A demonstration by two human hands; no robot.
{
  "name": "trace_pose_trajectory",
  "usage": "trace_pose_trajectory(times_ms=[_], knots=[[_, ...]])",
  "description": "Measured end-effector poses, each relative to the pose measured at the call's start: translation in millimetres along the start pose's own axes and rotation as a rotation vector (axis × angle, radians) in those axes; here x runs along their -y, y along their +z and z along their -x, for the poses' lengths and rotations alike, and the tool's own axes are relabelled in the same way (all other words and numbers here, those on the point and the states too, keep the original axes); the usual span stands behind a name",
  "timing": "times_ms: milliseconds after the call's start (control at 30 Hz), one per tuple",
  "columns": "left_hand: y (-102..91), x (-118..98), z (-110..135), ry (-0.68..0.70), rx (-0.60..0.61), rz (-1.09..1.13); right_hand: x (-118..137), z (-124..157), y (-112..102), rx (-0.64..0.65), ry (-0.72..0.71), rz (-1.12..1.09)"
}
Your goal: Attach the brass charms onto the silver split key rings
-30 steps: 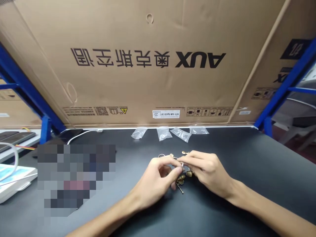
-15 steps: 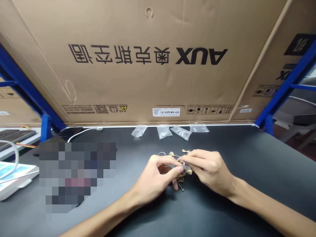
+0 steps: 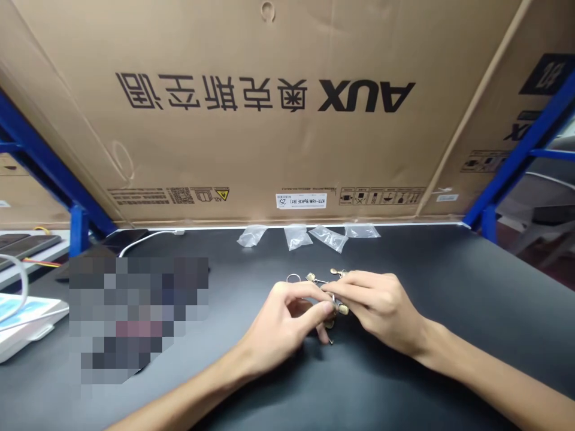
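Observation:
Thumb and fingers of my left hand (image 3: pixel 283 329) pinch a small metal key ring (image 3: pixel 333 298) just above the dark tabletop. My right hand (image 3: pixel 386 308) is closed at the same ring from the other side, its fingertips partly hiding it. A key with a yellowish head (image 3: pixel 344 309) hangs at the ring between both hands. Below my left fingers, the tip of another key (image 3: pixel 331 342) sticks out. Just beyond my hands lie a separate ring (image 3: pixel 293 278), a key (image 3: pixel 311 278) and a further small metal piece (image 3: pixel 334 272), partly covered by my right hand.
Several clear plastic bags (image 3: pixel 297 237) lie along the back of the black table (image 3: pixel 242 395). A large cardboard box (image 3: pixel 287 149) stands behind, between blue metal posts (image 3: pixel 79 230). A white cable (image 3: pixel 148 236) and a blurred-out patch (image 3: pixel 139 323) are at left.
My hands remain together at the key ring. The key below my left fingers now shows only its tip, more covered by the fingers. The whole view has shifted slightly.

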State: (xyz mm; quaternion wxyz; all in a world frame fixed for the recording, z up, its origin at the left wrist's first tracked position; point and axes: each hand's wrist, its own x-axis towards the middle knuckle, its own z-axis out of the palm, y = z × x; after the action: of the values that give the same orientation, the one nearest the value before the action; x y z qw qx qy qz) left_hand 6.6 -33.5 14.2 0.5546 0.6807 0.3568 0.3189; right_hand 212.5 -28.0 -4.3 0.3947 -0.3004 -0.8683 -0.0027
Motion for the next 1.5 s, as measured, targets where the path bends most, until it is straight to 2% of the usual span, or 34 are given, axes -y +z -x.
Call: trace_pose_trajectory(times_ms=[267,367,467,567,633,767,933,1167,1300,1367,1500], knots=[[1.8,4.1,0.1,0.029,-0.023,-0.023,0.9,1.5,2.3,0.001,-0.036,0.052],[1.8,3.5,-0.1,0.054,-0.078,-0.167,-0.2,0.4,1.1,0.038,-0.043,0.044],[-2.0,-0.3,-0.7,0.138,-0.202,-0.372,-4.5,-3.8,-9.2,0.071,0.062,0.016],[-10.3,-1.0,-2.9,0.214,-0.32,-0.445,-12.7,-8.2,-26.4,0.182,0.208,0.054],[-16.0,1.8,-5.0,0.232,-0.362,-0.454,-17.6,-9.6,-36.7,0.291,0.244,0.098],[-21.6,10.6,-8.6,0.226,-0.365,-0.481,-18.1,-9.4,-46.1,0.493,0.262,0.144],[-19.2,16.7,-10.0,0.275,-0.321,-0.496,-8.9,-8.7,-43.0,0.566,0.253,0.171],[-17.8,21.2,-9.9,0.385,-0.299,-0.514,-4.2,-7.8,-39.9,0.569,0.233,0.217],[-16.4,22.8,-10.1,0.464,-0.307,-0.524,-3.2,-10.0,-41.1,0.575,0.3,0.193],[-14.8,23.6,-10.1,0.484,-0.303,-0.516,-2.5,-12.0,-40.7,0.527,0.371,0.105],[-9.4,24.0,-9.1,0.503,-0.273,-0.508,3.1,-14.8,-33.4,0.34,0.474,-0.129]])
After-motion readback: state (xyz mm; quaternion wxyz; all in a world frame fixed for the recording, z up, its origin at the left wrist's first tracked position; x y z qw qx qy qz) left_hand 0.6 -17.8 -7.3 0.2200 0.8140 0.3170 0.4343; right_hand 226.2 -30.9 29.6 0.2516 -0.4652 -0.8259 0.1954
